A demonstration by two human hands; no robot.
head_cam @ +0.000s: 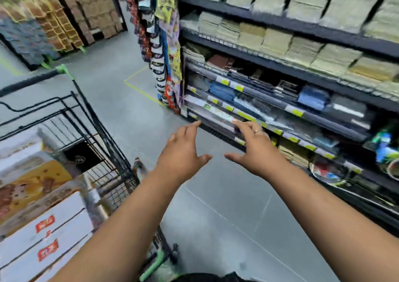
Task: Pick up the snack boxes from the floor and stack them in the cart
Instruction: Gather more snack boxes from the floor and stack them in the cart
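Note:
Snack boxes lie stacked in the black wire cart at the left: white boxes with red labels in front and a yellow box with a cartoon print behind them. My left hand and my right hand are both stretched forward over the grey floor, to the right of the cart, fingers spread and holding nothing. No snack box shows on the floor in view.
A dark shelf unit packed with goods runs along the right, close to my right hand. Hanging packets cover its end. More stocked shelves stand far left. The grey floor lies between cart and shelf.

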